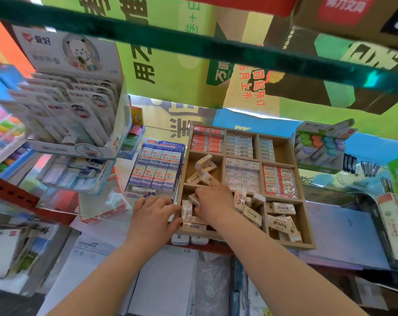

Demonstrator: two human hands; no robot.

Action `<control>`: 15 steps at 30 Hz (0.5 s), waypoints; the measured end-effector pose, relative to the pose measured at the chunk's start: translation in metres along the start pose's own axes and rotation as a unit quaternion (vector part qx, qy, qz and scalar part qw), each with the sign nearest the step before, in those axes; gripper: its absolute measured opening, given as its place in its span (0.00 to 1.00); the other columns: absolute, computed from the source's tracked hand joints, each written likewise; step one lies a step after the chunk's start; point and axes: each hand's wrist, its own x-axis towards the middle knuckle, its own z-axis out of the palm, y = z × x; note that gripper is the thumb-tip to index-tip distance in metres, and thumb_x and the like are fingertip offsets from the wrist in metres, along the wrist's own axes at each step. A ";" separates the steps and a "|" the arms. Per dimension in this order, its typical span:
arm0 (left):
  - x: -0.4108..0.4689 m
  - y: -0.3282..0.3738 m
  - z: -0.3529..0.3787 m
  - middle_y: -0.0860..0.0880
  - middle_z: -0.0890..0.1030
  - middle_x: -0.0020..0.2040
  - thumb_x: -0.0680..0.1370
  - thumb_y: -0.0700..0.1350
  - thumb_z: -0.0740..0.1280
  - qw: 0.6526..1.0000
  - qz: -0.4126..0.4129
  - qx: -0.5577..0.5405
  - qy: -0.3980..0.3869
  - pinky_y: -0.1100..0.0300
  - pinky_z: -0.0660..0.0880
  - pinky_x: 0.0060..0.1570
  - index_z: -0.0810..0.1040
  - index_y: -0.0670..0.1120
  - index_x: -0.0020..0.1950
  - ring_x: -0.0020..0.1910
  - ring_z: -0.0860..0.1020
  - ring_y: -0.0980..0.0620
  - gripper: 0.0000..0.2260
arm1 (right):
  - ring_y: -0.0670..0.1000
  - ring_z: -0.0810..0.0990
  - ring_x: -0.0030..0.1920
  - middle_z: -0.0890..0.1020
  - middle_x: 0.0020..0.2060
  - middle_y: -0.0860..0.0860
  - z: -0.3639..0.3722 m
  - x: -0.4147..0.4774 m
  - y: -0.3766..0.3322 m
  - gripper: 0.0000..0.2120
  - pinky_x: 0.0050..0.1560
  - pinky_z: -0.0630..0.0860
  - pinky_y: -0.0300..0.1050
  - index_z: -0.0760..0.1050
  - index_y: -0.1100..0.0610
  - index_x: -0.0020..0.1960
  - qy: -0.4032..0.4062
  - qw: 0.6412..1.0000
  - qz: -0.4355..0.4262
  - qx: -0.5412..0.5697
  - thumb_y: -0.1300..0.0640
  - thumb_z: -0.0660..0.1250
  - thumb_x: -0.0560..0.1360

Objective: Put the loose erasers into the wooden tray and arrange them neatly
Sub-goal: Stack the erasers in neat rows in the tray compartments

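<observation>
Wooden tray sits on the shelf before me. My left hand clasps its near-left corner, fingers and thumb curled about the wall. My right hand is palm down in the near-left compartment, fingers curled, grip hidden. Loose erasers lie jumbled there, long axes mixed. An upright eraser stands at my left fingertips.

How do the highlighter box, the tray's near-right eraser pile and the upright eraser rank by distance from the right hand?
1. Upright eraser, just right of the right hand.
2. Eraser pile, in the near-right compartment of the tray.
3. Highlighter box, beyond the tray's far-right corner.
</observation>
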 end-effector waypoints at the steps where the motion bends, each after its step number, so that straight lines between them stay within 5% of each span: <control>1: 0.001 -0.002 0.001 0.53 0.76 0.59 0.75 0.53 0.62 1.000 -0.003 0.011 -0.009 0.55 0.59 0.58 0.73 0.55 0.61 0.59 0.70 0.50 0.15 | 0.56 0.70 0.60 0.79 0.55 0.55 -0.003 0.001 0.001 0.11 0.56 0.67 0.50 0.73 0.56 0.55 -0.002 1.000 -0.006 0.009 0.56 0.62 0.73; 5: 0.006 0.000 0.003 0.55 0.75 0.61 0.77 0.55 0.57 0.999 -0.023 0.020 -0.013 0.57 0.59 0.58 0.70 0.56 0.62 0.60 0.69 0.52 0.15 | 0.56 0.74 0.56 0.78 0.54 0.56 -0.008 -0.003 0.010 0.10 0.49 0.72 0.49 0.73 0.58 0.55 0.034 0.997 -0.038 0.061 0.60 0.59 0.75; 8: 0.010 0.004 0.003 0.54 0.76 0.58 0.76 0.54 0.58 0.999 -0.026 0.036 -0.016 0.57 0.60 0.57 0.74 0.54 0.58 0.58 0.69 0.52 0.13 | 0.56 0.71 0.59 0.76 0.56 0.56 0.004 -0.009 0.009 0.11 0.54 0.70 0.49 0.75 0.59 0.55 0.079 0.993 -0.066 0.059 0.60 0.60 0.75; 15: 0.029 0.027 -0.002 0.49 0.77 0.53 0.76 0.53 0.58 0.976 -0.001 0.199 -0.087 0.52 0.61 0.55 0.78 0.48 0.53 0.55 0.69 0.47 0.14 | 0.54 0.76 0.54 0.80 0.52 0.53 0.010 -0.003 0.009 0.06 0.53 0.66 0.49 0.75 0.56 0.50 0.138 0.989 -0.042 0.028 0.59 0.61 0.74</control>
